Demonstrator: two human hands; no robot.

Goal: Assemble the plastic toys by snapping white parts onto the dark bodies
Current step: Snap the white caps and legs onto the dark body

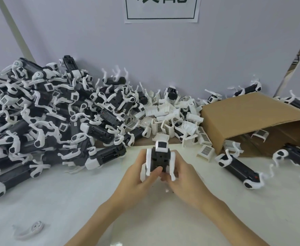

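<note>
A dark toy body (157, 159) with white legs and a white head piece sits upright between both hands at the table's centre. My left hand (140, 173) grips its left side, thumb pressed on the dark underside. My right hand (183, 174) holds its right side around a white leg. A heap of loose white parts (174, 118) lies just behind, and a big pile of dark toys with white legs (39, 112) fills the left.
A tipped cardboard box (248, 114) lies at the right with white parts spilling out. Two dark toys (239, 169) lie in front of it. A single white leg piece (32, 229) rests near the front left. A grey wall with a paper sign (161, 9) stands behind.
</note>
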